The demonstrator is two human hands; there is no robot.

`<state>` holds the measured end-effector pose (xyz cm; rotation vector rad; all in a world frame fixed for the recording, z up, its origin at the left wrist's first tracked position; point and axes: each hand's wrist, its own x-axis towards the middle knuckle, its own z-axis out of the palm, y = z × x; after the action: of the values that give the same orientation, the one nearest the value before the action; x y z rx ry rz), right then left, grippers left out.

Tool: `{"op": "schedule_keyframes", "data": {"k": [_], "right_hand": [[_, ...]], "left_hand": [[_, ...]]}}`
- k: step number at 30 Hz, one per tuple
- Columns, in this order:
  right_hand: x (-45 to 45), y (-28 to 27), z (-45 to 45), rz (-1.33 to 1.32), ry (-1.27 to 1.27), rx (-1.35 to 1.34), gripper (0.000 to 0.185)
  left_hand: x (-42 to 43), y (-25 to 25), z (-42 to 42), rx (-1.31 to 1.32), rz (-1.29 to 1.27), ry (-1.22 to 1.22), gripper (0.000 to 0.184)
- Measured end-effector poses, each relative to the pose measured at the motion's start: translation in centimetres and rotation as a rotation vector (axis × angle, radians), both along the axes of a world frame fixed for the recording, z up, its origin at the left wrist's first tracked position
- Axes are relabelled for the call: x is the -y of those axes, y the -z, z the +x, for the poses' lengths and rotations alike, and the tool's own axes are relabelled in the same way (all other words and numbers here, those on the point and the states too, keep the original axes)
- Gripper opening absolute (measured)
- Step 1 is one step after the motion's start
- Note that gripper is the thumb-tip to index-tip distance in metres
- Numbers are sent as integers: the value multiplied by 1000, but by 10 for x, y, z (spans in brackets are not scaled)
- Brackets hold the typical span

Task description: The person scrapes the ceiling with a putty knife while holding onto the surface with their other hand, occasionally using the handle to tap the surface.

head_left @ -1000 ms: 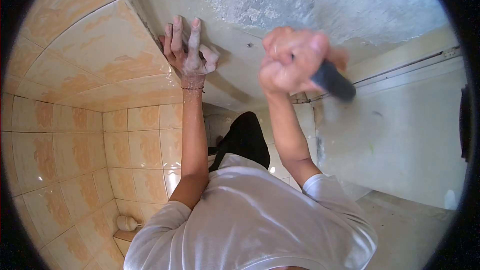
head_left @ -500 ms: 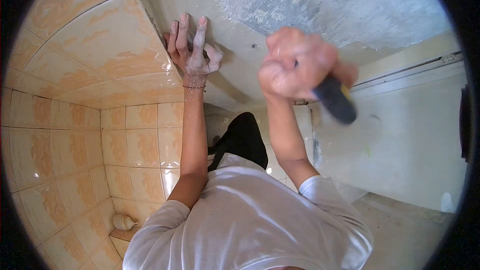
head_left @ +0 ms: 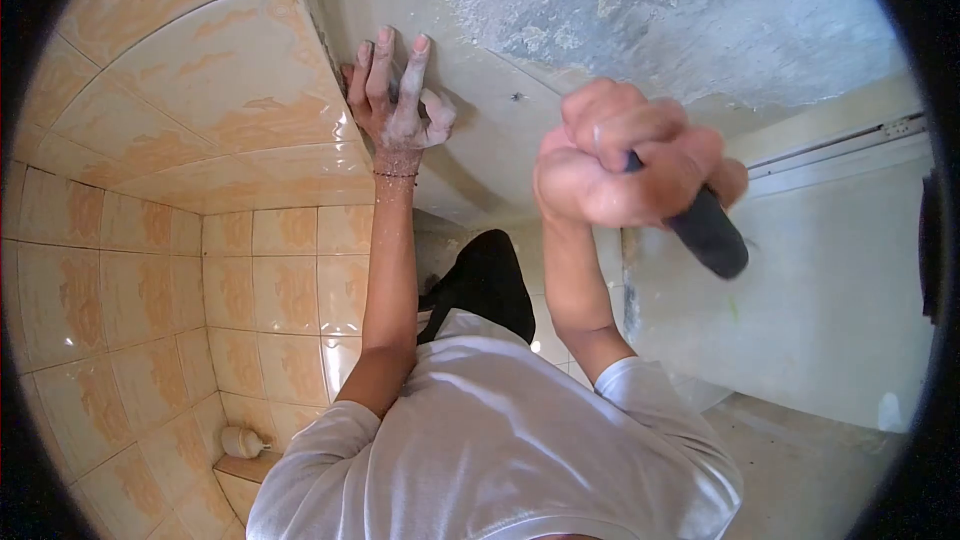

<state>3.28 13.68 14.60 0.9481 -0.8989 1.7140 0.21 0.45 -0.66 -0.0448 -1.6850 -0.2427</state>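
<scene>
My left hand (head_left: 398, 105), dusted with white powder, rests on the painted wall (head_left: 455, 80) beside the tile edge, its fingers spread. My right hand (head_left: 635, 155) is wrapped round the black handle (head_left: 712, 237) of a tool. From the fist a thin shaft or blade seems to reach up and left toward the wall, but its tip is hard to make out. Above both hands lies a rough grey patch (head_left: 640, 15) where the paint is gone, with flaky edges.
Peach-patterned tiles (head_left: 190, 90) cover the wall at the left. A small pale container (head_left: 240, 442) sits on a corner ledge (head_left: 250, 465) at the lower left. On the right is a pale smooth panel (head_left: 800, 290) with a metal strip (head_left: 850, 148) along its top.
My right hand with the tool has moved a little right and down, and the handle's end is lower. My left hand keeps its place on the wall while the view has shifted slightly.
</scene>
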Motion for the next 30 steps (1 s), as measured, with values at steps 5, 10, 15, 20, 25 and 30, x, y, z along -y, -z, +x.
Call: {"op": "schedule_keyframes", "data": {"k": [5, 10, 15, 20, 25, 30], "right_hand": [[0, -4, 0, 16, 134, -76, 17], [-2, -9, 2, 71, -9, -36, 18], [14, -6, -3, -3, 135, 113, 27], [-4, 0, 7, 199, -28, -37, 36], [-5, 0, 1, 207, 104, -107, 29], [1, 20, -7, 176, 172, -61, 22]], "left_hand": [[1, 0, -1, 4, -3, -10, 62], [1, 0, 0, -2, 0, -2, 60], [-1, 0, 2, 13, 0, -12, 57], [0, -1, 3, 11, 0, -32, 57], [-1, -3, 2, -13, 1, 16, 58], [0, -1, 4, 6, 6, 9, 60]]}}
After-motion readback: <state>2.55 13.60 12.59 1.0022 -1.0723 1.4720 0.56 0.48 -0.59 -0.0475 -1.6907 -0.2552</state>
